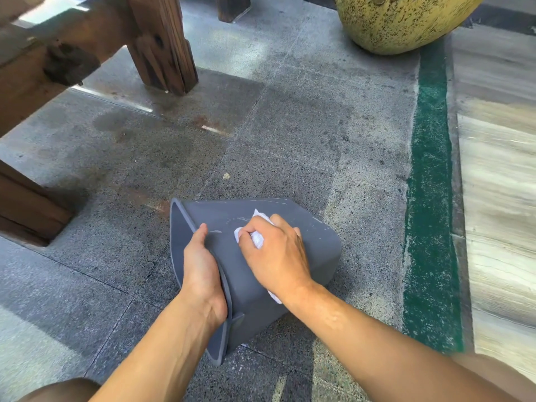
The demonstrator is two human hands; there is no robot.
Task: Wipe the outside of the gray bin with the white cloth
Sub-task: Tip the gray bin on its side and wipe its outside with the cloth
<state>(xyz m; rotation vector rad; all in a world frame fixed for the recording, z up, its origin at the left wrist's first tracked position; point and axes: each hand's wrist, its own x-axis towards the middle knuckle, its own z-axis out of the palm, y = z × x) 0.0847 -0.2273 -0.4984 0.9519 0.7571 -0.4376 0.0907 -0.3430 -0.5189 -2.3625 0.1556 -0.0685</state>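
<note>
We see the gray bin [313,245] lying on its side on the stone floor [290,126], its open mouth turned to the left. Our left hand [201,271] grips the rim of the bin, with the thumb on the outside wall and the fingers hidden inside. Our right hand [275,250] is curled around the bunched white cloth [256,237] and presses it on the upper outside wall. A wooden post [162,44] and a yellow speckled pot [400,21] stand farther away.

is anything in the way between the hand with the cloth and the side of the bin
Nothing visible. The right hand presses the white cloth straight onto the gray bin wall, while the left hand holds its rim.
</note>
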